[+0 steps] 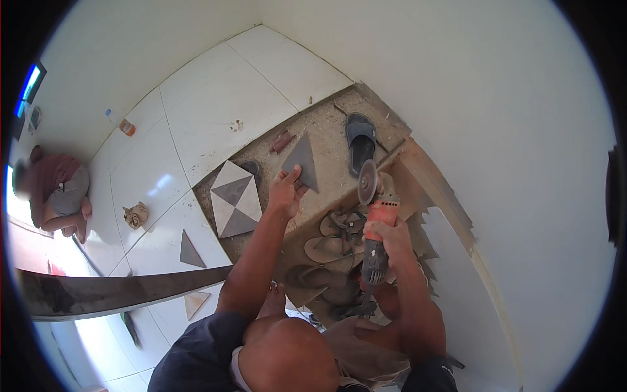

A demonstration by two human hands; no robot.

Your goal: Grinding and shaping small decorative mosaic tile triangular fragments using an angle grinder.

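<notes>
My left hand [287,191] grips a grey triangular tile piece [302,162] by its lower edge, thumb on top, over the bare sandy strip. My right hand [390,240] is wrapped round the body of a red and black angle grinder [379,215]. Its round cutting disc [368,182] points away from me, to the right of the tile piece and apart from it. Whether the disc spins I cannot tell. Left of my left hand lies a grey and white tile square [236,199] made of triangles.
A dark slide sandal [360,140] lies on the sandy strip, near a dark red object [282,141]. Several sandals [328,249] sit on a lower step. On the white floor are a loose grey triangle [191,251], a crumpled bag [135,215] and a bottle [123,124]. Another person [59,186] sits far left.
</notes>
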